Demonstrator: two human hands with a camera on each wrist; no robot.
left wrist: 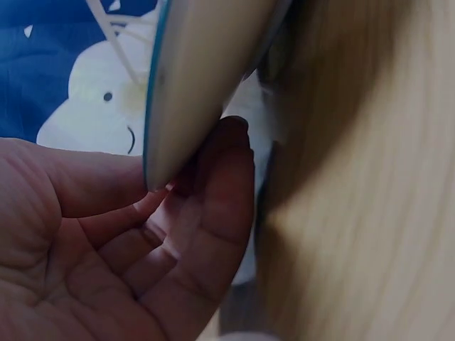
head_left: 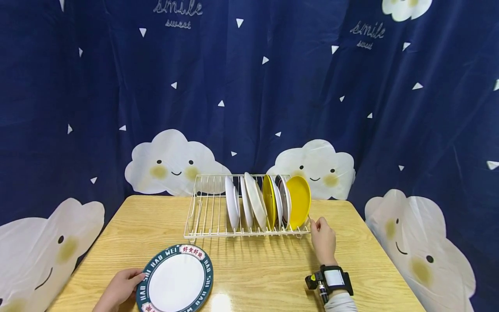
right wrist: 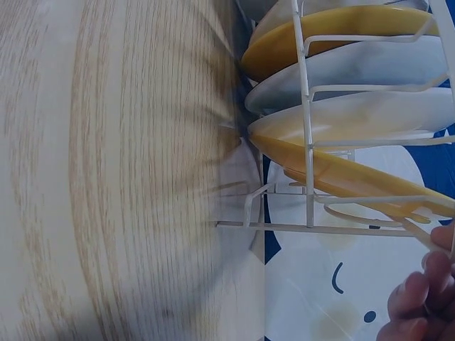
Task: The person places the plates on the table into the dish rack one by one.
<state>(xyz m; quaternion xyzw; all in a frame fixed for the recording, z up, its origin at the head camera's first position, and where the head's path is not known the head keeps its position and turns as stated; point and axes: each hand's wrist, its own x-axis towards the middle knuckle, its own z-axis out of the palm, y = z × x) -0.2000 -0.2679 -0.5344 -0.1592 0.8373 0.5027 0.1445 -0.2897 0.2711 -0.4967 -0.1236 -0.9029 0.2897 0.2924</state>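
A round plate [head_left: 177,281] with a white middle and a dark green lettered rim is tilted up at the table's front left. My left hand [head_left: 122,284] pinches its left edge; in the left wrist view the thumb lies on one face and the fingers curl behind the other. My right hand [head_left: 323,240] grips the front right corner of a white wire dish rack [head_left: 249,234]. Beside it in the rack leans a yellow plate [head_left: 299,203]. In the right wrist view only the fingertips [right wrist: 409,295] show, by the rack's end wire.
Several white and yellow plates [head_left: 255,203] stand in the rack's middle and right slots. The rack is at the back of the wooden table [head_left: 257,271]. Behind hangs a dark blue curtain [head_left: 249,108] with smiling clouds. A strapped device [head_left: 333,277] sits on the right wrist.
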